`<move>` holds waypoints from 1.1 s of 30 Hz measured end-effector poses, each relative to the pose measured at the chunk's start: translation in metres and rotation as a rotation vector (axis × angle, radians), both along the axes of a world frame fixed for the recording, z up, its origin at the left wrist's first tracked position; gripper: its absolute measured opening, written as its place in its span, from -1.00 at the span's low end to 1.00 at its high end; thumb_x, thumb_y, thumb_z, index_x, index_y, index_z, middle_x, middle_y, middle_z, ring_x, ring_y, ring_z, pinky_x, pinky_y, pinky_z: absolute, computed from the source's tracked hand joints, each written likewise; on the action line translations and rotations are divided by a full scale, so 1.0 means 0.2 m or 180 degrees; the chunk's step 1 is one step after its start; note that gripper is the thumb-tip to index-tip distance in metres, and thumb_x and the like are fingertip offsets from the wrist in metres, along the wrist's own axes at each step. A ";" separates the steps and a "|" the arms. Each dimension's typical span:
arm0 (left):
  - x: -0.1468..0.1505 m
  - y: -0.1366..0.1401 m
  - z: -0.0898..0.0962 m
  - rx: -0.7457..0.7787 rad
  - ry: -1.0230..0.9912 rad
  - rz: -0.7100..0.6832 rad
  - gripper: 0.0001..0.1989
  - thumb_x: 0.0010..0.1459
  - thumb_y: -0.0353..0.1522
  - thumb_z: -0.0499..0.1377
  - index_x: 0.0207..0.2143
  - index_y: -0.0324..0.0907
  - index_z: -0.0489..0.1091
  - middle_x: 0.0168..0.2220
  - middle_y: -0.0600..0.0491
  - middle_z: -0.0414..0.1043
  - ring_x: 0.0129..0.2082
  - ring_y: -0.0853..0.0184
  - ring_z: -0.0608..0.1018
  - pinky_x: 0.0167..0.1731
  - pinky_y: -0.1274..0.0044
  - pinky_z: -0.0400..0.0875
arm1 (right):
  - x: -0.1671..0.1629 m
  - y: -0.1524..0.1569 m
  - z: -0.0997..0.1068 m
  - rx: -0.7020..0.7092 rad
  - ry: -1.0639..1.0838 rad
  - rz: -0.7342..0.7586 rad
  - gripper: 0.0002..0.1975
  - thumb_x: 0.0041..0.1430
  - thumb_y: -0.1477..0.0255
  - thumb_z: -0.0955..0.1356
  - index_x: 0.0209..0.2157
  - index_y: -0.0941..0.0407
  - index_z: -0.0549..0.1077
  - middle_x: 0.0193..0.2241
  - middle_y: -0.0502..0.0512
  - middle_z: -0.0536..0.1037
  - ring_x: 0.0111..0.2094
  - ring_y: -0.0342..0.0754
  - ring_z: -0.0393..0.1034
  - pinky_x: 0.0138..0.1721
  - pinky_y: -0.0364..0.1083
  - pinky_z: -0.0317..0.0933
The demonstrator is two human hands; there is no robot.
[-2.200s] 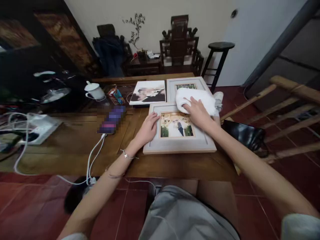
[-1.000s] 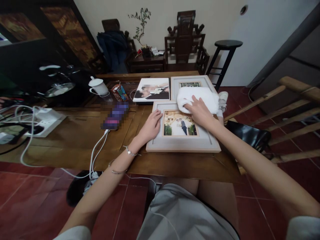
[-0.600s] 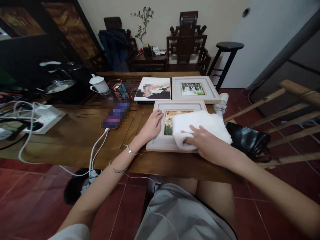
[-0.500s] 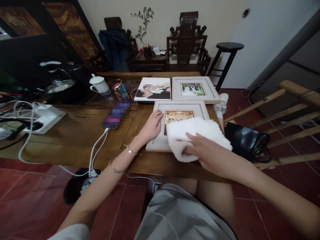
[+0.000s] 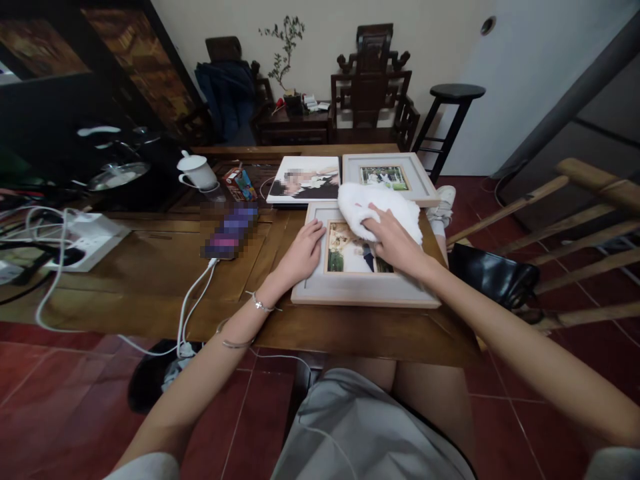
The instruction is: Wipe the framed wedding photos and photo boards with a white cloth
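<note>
A picture frame [image 5: 320,291] with a pale border lies flat on the wooden table in front of me, a photo at its centre. My left hand [image 5: 301,253] rests on its left edge, fingers stretched out. My right hand [image 5: 397,243] grips a fluffy white cloth [image 5: 383,203], pressed over the frame's upper right part and hiding that part of the photo. Behind it lie a second picture frame [image 5: 420,193], partly touched or overlapped by the cloth, and a photo panel [image 5: 285,193] with a white top.
Left on the table [image 5: 150,283] are a blurred phone [image 5: 230,230] with white cables, a drink carton [image 5: 240,183], a lidded white cup [image 5: 197,172] and a power strip [image 5: 95,243]. A black bag [image 5: 493,273] and a wooden chair [image 5: 590,250] stand at the right.
My right hand has moved the white cloth away from me, from the frame's near right corner to its far edge, uncovering the lower photo. My left hand stays in place.
</note>
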State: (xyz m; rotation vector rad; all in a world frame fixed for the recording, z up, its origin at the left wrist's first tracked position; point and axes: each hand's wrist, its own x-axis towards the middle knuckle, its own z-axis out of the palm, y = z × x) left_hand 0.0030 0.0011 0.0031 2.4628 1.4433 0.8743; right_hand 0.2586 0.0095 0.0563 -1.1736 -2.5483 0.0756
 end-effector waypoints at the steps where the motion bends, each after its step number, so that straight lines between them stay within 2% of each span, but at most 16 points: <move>1: 0.00 0.00 0.00 0.0005 0.0000 0.0001 -0.57 0.29 -0.48 -0.03 0.15 -0.33 0.39 0.23 -0.25 0.36 0.33 0.06 0.30 0.32 0.10 0.17 | -0.01 0.04 0.00 0.0105 -0.0077 -0.0030 -0.32 0.00 0.82 0.17 0.17 0.19 0.35 0.38 0.33 0.16 0.42 0.26 -0.11 0.30 0.41 -0.07; 4: 0.00 0.00 0.00 -0.0020 0.0004 0.0009 -0.57 0.30 -0.47 -0.05 0.15 -0.34 0.39 0.24 -0.26 0.35 0.33 0.06 0.29 0.33 0.11 0.17 | -0.06 0.11 0.01 0.0275 -0.0468 -0.0018 -0.35 0.03 0.84 0.15 0.11 0.17 0.42 0.41 0.23 0.11 0.43 0.35 -0.18 0.26 0.51 -0.11; 7: 0.00 0.00 0.01 -0.0069 -0.0038 0.0001 -0.57 0.30 -0.47 -0.03 0.15 -0.29 0.39 0.24 -0.21 0.35 0.34 0.07 0.29 0.34 0.11 0.16 | -0.11 0.06 0.01 0.0237 -0.0858 0.0100 -0.39 0.09 0.84 0.14 0.07 0.15 0.47 0.39 0.18 0.17 0.42 0.38 -0.16 0.24 0.56 -0.14; 10: 0.01 0.00 0.01 -0.0101 -0.0073 -0.0016 -0.57 0.29 -0.47 -0.02 0.15 -0.28 0.39 0.24 -0.21 0.35 0.34 0.05 0.28 0.34 0.10 0.14 | -0.14 -0.08 0.02 0.0047 -0.1019 0.0158 -0.39 0.12 0.81 0.16 0.09 0.10 0.50 0.37 0.17 0.20 0.40 0.40 -0.09 0.21 0.57 -0.07; 14: 0.01 0.00 0.00 -0.0061 -0.0004 -0.0013 -0.55 0.27 -0.49 -0.04 0.16 -0.26 0.39 0.24 -0.17 0.37 0.34 0.07 0.28 0.33 0.09 0.15 | -0.13 -0.34 0.08 -0.0275 -0.1146 0.0402 -0.42 0.08 0.78 0.24 0.08 0.10 0.51 0.35 0.20 0.26 0.36 0.48 -0.01 0.18 0.55 0.02; 17: 0.01 0.00 0.01 -0.0074 0.0047 0.0011 -0.55 0.28 -0.47 -0.05 0.16 -0.35 0.38 0.25 -0.23 0.34 0.35 0.07 0.26 0.34 0.14 0.14 | -0.12 -0.52 0.13 -0.0417 -0.1204 0.0675 -0.42 0.09 0.74 0.27 0.11 0.08 0.48 0.35 0.19 0.25 0.35 0.48 0.03 0.18 0.48 0.10; 20: 0.03 -0.01 0.02 -0.0210 -0.0104 0.0074 -0.56 0.34 -0.40 -0.06 0.15 -0.40 0.39 0.25 -0.26 0.34 0.36 0.07 0.25 0.35 0.16 0.11 | -0.14 -0.61 0.15 -0.0484 -0.1165 0.0793 -0.46 0.13 0.70 0.29 0.10 0.02 0.50 0.35 0.15 0.26 0.34 0.41 0.09 0.19 0.41 0.15; 23: 0.05 -0.04 0.05 -0.0407 -0.0609 0.0241 -0.50 0.45 -0.27 -0.17 0.20 -0.33 0.35 0.27 -0.19 0.33 0.35 0.14 0.29 0.35 0.18 0.11 | -0.20 -0.60 0.13 -0.0182 -0.1069 0.0756 -0.59 0.22 0.65 0.29 0.01 0.02 0.55 0.32 0.16 0.32 0.34 0.31 0.12 0.24 0.34 0.13; 26: 0.06 -0.06 0.07 -0.0478 -0.1063 0.0321 -0.46 0.47 -0.19 -0.24 0.26 -0.24 0.29 0.30 -0.11 0.30 0.32 0.21 0.33 0.34 0.25 0.14 | -0.29 -0.51 0.10 0.0187 -0.1081 0.0733 -0.70 0.29 0.59 0.28 -0.10 0.07 0.61 0.28 0.19 0.37 0.32 0.27 0.17 0.25 0.29 0.15; 28: 0.07 -0.07 0.07 -0.0477 -0.1178 0.0354 -0.45 0.47 -0.16 -0.23 0.28 -0.22 0.27 0.33 -0.10 0.25 0.34 0.22 0.30 0.35 0.28 0.13 | -0.33 -0.43 0.08 0.0375 -0.1103 0.0651 -0.70 0.33 0.58 0.25 -0.17 0.12 0.63 0.27 0.23 0.37 0.32 0.27 0.18 0.26 0.27 0.15; 30: 0.07 -0.07 0.07 -0.0468 -0.1215 0.0403 -0.44 0.47 -0.15 -0.24 0.30 -0.22 0.24 0.37 -0.11 0.18 0.37 0.23 0.24 0.37 0.27 0.08 | -0.37 -0.35 0.07 0.0466 -0.1152 0.0517 -0.68 0.33 0.59 0.24 -0.17 0.15 0.64 0.28 0.26 0.35 0.33 0.29 0.14 0.29 0.27 0.11; 33: 0.08 -0.07 0.05 -0.0401 -0.1121 0.0340 -0.42 0.47 -0.12 -0.24 0.33 -0.24 0.18 0.40 -0.13 0.10 0.40 0.23 0.17 0.39 0.28 0.00 | -0.40 -0.22 0.06 0.0470 -0.1257 0.0341 -0.67 0.33 0.59 0.25 -0.05 0.15 0.61 0.29 0.25 0.34 0.35 0.30 0.09 0.30 0.29 0.09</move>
